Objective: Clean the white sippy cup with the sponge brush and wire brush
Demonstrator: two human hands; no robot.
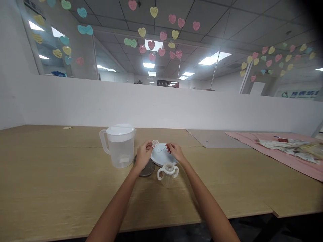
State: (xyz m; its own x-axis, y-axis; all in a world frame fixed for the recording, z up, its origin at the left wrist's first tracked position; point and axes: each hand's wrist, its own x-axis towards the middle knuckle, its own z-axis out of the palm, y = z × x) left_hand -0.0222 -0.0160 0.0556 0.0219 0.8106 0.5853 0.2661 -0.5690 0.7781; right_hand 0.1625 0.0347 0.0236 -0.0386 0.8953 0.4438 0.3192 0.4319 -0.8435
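White, ring-shaped plastic piece (155,143) is pinched in the left hand (145,151), perhaps kept upright for access, while the right hand (174,150) grips a thin stick (163,149).

So the pitcher (122,148) looks like cloudy see-through plastic, pretty smooth. The two-handled bottle (168,174) seems to be clear plastic with glossy white handles. The plate (161,155) is smooth, shiny white. The tabletop (83,181) has a wood-look finish with a soft sheen, and the pink sheet (272,153) reads matt.
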